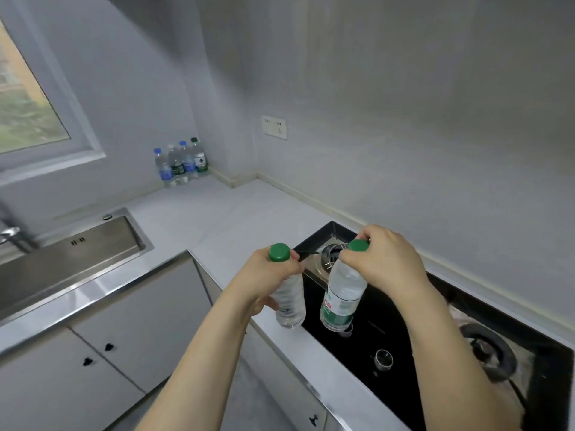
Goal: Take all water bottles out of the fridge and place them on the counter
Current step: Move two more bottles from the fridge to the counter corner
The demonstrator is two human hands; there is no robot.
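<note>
My left hand (267,275) grips a clear green-capped water bottle (289,303) round its neck, held upright above the counter's front edge. My right hand (389,259) holds a second green-capped bottle (342,297) with a green label by its neck, hanging over the black stove. Several more water bottles (182,164) with blue, white and green caps stand together in the far corner of the white counter (217,219). The fridge is not in view.
A steel sink (71,253) with a faucet lies at the left. The black gas stove (404,331) with burners and a knob fills the counter's right part. Grey cabinet doors (130,331) sit below. A wall socket (273,127) and a window (25,104) are behind.
</note>
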